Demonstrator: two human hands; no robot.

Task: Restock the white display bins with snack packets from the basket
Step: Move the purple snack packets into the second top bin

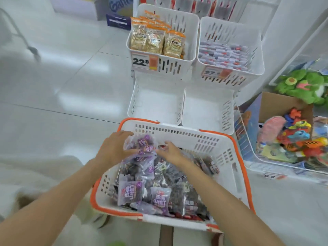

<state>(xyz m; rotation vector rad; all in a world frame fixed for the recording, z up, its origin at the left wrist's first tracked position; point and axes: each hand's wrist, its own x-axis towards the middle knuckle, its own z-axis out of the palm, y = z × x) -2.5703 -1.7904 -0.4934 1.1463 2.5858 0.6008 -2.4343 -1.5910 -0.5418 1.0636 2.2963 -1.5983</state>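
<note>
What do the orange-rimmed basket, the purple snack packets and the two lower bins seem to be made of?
The basket looks like rigid moulded plastic, white with an orange rim; its walls are slotted. The purple snack packets seem thin glossy film, partly clear: crinkled, dark contents showing through. The lower bins look like matte white moulded plastic, also slotted.

Bright, floor glare; edges blurred, perhaps warped.

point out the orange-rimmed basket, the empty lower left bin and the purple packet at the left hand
orange-rimmed white plastic basket [229,176], head view, right side wall
empty white slotted plastic bin [156,103], head view, bare floor
purple snack packet [144,145], head view, printed front
</note>
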